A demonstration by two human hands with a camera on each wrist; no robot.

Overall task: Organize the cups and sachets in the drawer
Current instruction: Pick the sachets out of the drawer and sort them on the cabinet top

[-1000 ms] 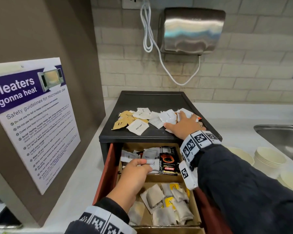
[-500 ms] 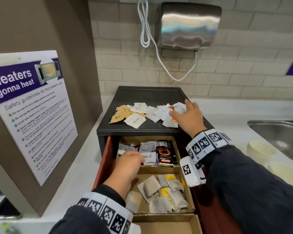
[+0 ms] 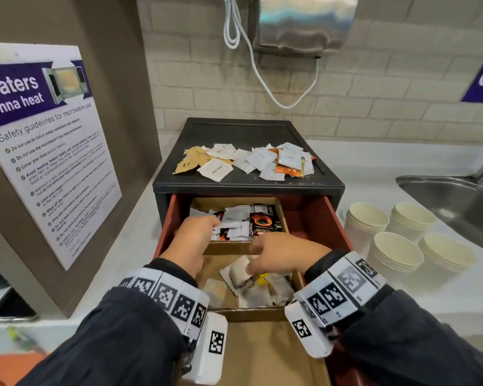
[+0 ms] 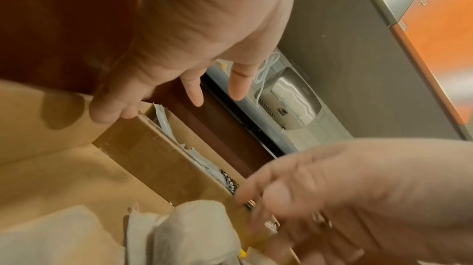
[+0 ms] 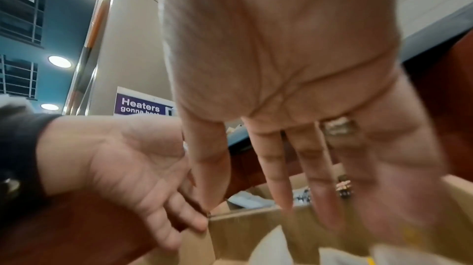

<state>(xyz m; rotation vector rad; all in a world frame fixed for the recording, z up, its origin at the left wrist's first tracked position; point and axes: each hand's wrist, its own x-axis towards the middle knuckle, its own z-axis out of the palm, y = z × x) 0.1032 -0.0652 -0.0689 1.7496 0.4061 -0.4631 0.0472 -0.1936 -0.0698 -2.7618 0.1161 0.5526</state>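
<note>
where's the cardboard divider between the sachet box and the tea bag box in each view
Head: the divider runs across the drawer's middle, between the left hand and right hand.
Left wrist: a diagonal brown strip through the centre.
Right wrist: low at centre, below the fingertips.
Shared landmark: the left hand's fingers rest on its left end.

Pale brick wall (image 3: 374, 87) behind a white counter (image 3: 129, 246), steel sink (image 3: 452, 201) at right.

Microwave safety poster (image 3: 48, 146) at left, steel hand dryer (image 3: 301, 22) w/ white cable (image 3: 251, 59) on wall, sink (image 3: 455, 201) at right
</note>
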